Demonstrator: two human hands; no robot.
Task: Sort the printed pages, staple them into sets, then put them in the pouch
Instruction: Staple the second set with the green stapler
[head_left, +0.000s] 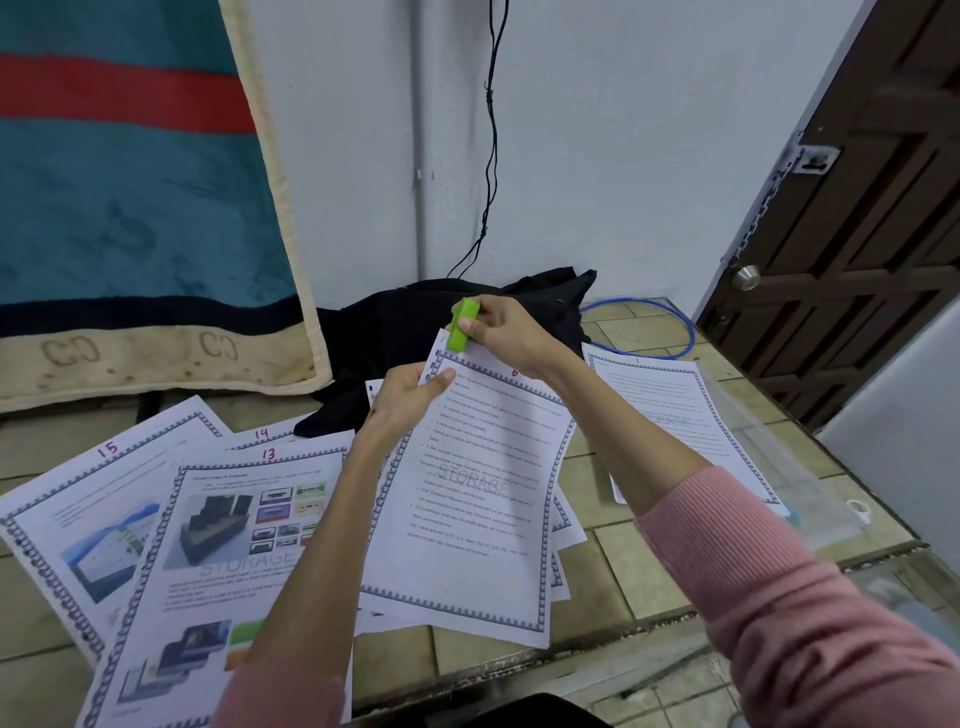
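Two hands up over the desk (639, 571): the left hand (402, 397) pinches the top left edge of a raised sheaf of pages (467, 499), and the right hand (511, 332) has its grip closed round a green stapler (462, 325) at that sheaf's top corner (jaws hidden). A clear pouch (779, 467) lies right, over page 1 (670, 410).

Black cloth (415, 332), blue cable (688, 325), blanket (130, 208)
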